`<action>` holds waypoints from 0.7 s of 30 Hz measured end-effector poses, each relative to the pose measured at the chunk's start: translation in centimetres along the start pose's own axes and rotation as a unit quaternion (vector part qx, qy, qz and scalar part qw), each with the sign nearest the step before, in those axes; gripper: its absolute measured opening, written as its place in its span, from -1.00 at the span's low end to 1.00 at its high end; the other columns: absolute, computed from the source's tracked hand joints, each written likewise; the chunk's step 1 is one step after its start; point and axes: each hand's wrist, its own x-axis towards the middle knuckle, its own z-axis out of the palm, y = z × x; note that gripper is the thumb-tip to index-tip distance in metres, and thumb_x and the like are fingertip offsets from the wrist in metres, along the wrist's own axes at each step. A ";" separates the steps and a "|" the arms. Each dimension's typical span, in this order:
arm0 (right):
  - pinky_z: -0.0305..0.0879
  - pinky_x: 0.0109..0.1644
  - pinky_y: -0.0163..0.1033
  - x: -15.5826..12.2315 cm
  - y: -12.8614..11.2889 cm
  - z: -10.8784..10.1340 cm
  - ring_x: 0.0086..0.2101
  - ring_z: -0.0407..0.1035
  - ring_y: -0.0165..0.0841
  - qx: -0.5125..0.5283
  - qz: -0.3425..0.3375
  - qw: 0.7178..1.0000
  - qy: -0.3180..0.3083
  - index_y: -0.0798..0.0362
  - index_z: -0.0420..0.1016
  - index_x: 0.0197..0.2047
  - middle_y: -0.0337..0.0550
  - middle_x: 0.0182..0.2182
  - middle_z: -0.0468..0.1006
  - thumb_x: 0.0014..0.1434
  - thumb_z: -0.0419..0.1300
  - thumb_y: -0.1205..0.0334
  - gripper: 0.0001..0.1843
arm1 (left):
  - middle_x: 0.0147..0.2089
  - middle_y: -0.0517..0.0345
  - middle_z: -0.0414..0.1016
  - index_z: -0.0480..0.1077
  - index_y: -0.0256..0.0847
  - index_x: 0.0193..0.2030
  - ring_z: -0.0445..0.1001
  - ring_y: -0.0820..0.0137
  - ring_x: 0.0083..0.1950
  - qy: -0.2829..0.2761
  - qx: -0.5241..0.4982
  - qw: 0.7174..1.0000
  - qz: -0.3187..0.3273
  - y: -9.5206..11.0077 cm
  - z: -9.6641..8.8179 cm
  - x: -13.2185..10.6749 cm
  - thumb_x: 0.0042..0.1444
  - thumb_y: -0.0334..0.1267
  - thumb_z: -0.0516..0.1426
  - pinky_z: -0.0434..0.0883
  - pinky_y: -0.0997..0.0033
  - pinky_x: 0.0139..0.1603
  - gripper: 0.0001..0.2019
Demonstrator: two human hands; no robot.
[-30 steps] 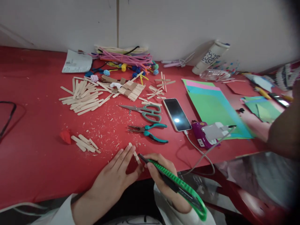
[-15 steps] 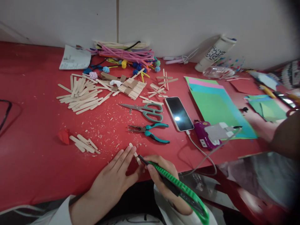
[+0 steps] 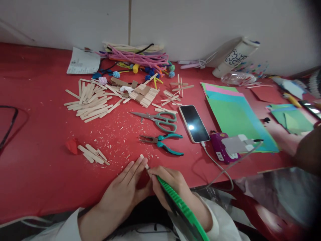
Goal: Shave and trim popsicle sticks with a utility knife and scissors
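Bare table to the left, clutter ahead and right.
Left of the left hand [image 3: 120, 187], a hand could pass over a broad stretch of red table [image 3: 42, 180] towards the black cord [image 3: 13, 129]; the short sticks [image 3: 92, 155] and red scrap [image 3: 72, 146] lie along its far side. Between the short sticks and the pliers [image 3: 159, 139], a lane strewn with shavings [image 3: 117, 137] runs up to the stick pile [image 3: 91, 100] and scissors [image 3: 156, 117]. Right of the right hand [image 3: 173, 184], the white cable [image 3: 215, 161] loops across, with the phone [image 3: 194, 124] and purple block [image 3: 217, 147] behind it. The wall [image 3: 195, 30] closes the rear.
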 end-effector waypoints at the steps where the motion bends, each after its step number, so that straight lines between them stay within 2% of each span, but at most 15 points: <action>1: 0.28 -0.55 -0.39 0.0 0.3 0.1 -0.64 0.32 -0.45 0.004 0.001 1.000 -0.004 0.03 0.37 -0.27 -0.26 -0.59 0.45 0.26 -0.05 0.39 -0.81 | 0.27 -0.13 0.34 0.09 -0.10 0.33 0.34 0.26 0.26 -0.003 -0.001 1.000 0.000 0.0 0.1 -0.1 0.23 -0.14 0.12 0.22 0.25 0.26 -0.44; 4: 0.35 -0.50 -0.41 -1.0 1.3 0.4 -0.60 0.41 -0.46 0.020 0.014 0.999 0.022 0.00 0.39 -0.23 -0.27 -0.54 0.51 0.27 -0.02 0.37 -0.82 | 0.31 -0.14 0.29 0.15 -0.07 0.29 0.32 0.23 0.28 -0.010 0.001 1.000 -0.006 0.2 0.4 -0.3 0.19 -0.18 0.15 0.19 0.21 0.28 -0.47; 8: 0.45 -0.43 -0.37 -3.3 1.8 0.7 -0.54 0.51 -0.40 -0.005 -0.038 0.992 0.119 -0.04 0.43 -0.14 -0.22 -0.48 0.61 0.23 0.01 0.40 -0.76 | 0.34 -0.14 0.24 0.18 -0.04 0.25 0.26 0.17 0.32 -0.024 0.000 1.000 -0.010 0.4 0.5 -0.6 0.17 -0.18 0.16 0.20 0.14 0.29 -0.50; 11: 0.50 -0.38 -0.32 -4.3 1.3 0.5 -0.50 0.54 -0.36 -0.032 0.005 0.986 0.165 -0.05 0.47 -0.15 -0.19 -0.46 0.64 0.23 0.04 0.38 -0.77 | 0.34 -0.17 0.22 0.21 -0.04 0.20 0.25 0.11 0.33 -0.029 -0.011 1.000 -0.005 0.3 0.4 -0.6 0.12 -0.22 0.21 0.23 0.11 0.26 -0.50; 14: 0.50 -0.38 -0.34 -3.9 0.8 0.3 -0.50 0.55 -0.37 -0.033 0.054 0.986 0.157 -0.03 0.49 -0.20 -0.18 -0.44 0.64 0.23 0.07 0.37 -0.81 | 0.36 -0.18 0.19 0.28 -0.06 0.11 0.23 0.07 0.33 -0.030 -0.028 0.999 -0.002 0.1 0.3 -0.4 0.06 -0.24 0.26 0.24 0.08 0.26 -0.55; 18: 0.46 -0.39 -0.42 -3.0 1.2 0.6 -0.51 0.54 -0.42 0.001 0.013 0.990 0.143 -0.01 0.47 -0.21 -0.23 -0.46 0.63 0.23 0.06 0.40 -0.81 | 0.33 -0.21 0.24 0.29 -0.10 0.11 0.27 0.07 0.31 -0.025 -0.025 0.999 0.012 0.0 -0.1 -0.3 0.07 -0.24 0.25 0.29 0.10 0.24 -0.55; 21: 0.45 -0.39 -0.43 -2.8 1.6 1.0 -0.50 0.53 -0.43 0.019 -0.006 0.992 0.122 -0.01 0.45 -0.20 -0.22 -0.47 0.61 0.24 0.03 0.41 -0.79 | 0.36 -0.21 0.18 0.26 -0.11 0.15 0.25 0.09 0.32 -0.034 -0.018 0.999 0.012 0.0 -0.2 -0.3 0.09 -0.25 0.23 0.27 0.11 0.26 -0.53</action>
